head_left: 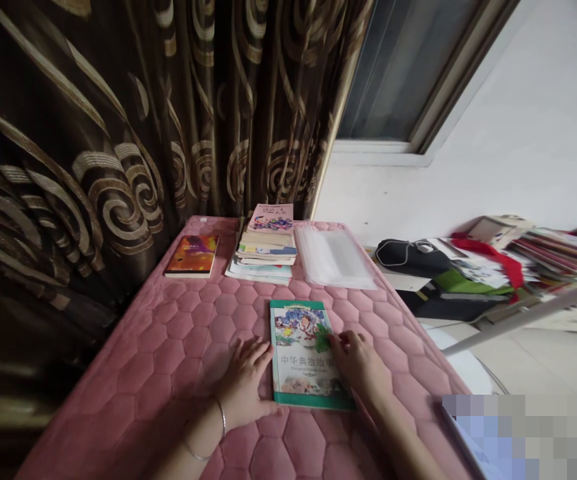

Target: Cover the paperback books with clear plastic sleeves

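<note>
A green-bordered picture book [304,353] lies closed on the pink quilted surface [168,347]. My left hand [245,390] rests flat beside its left edge, fingers spread, a thin bracelet on the wrist. On the book's right edge sits my right hand [358,363], its fingers curled at the cover's rim. Neither hand lifts the book.
A stack of books [267,243] stands at the back, with an orange book [193,255] to its left and clear plastic sleeves [333,259] to its right. A brown patterned curtain [118,133] hangs behind. A cluttered table [478,273] lies at the right.
</note>
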Available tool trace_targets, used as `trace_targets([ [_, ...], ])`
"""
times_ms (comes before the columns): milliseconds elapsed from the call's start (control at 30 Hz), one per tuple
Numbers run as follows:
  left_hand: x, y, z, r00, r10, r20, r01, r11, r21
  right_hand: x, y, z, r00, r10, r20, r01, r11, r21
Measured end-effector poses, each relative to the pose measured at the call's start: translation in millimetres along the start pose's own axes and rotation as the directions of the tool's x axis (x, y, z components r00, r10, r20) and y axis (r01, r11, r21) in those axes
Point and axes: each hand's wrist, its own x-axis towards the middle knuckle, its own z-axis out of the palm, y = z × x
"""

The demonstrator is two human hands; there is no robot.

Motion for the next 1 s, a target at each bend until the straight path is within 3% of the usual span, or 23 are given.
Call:
trace_targets([
  [167, 1, 0, 1.5, 1.0, -0.003, -0.004, 0.003, 1.0, 0.0, 18, 9, -2, 0.982, -0.041, 0.186, -0.013, 0.96, 0.279],
  [367, -2, -3, -1.8, 1.0, 0.02, -0.005, -0.019, 0.999, 0.039, 33, 17, 0, 0.937, -0.111, 0.332, -0.031, 0.918, 0.394],
  [433, -8, -9, -10.2, 0.996, -0.043, -0.075, 0.05, 0.994, 0.098, 34, 17, 0, 0.927, -0.105, 0.361, -0.064, 0.903, 0.426],
  [500, -14, -19, -20.9, 0.951, -0.221, -0.215, 0.262, 0.948, 0.182, 34, 16, -1, 0.924, -0.093, 0.371, -0.095, 0.884, 0.457],
  [567, -21, -31, -30.9, 0.849, -0.416, -0.325, 0.5, 0.831, 0.243, 33, 15, -1, 0.923, -0.084, 0.376, -0.118, 0.867, 0.483],
  [600, -23, -38, -34.5, 0.805, -0.484, -0.343, 0.577, 0.774, 0.261, 33, 14, -1, 0.921, -0.082, 0.381, -0.127, 0.861, 0.493],
  [667, -27, -50, -37.6, 0.759, -0.565, -0.322, 0.645, 0.718, 0.261, 31, 13, -1, 0.917, -0.077, 0.391, -0.148, 0.846, 0.513],
  [767, -26, -66, -34.2, 0.732, -0.626, -0.267, 0.672, 0.729, 0.134, 30, 12, 0, 0.915, -0.059, 0.4, -0.19, 0.811, 0.553],
  [867, -19, -75, -36.4, 0.743, -0.629, -0.231, 0.642, 0.767, -0.023, 30, 16, 3, 0.911, -0.053, 0.408, -0.22, 0.776, 0.591],
  [1000, 2, -64, -69.5, 0.764, -0.584, -0.273, 0.606, 0.795, -0.003, 10, 22, 9, 0.891, -0.017, 0.454, -0.298, 0.734, 0.611],
])
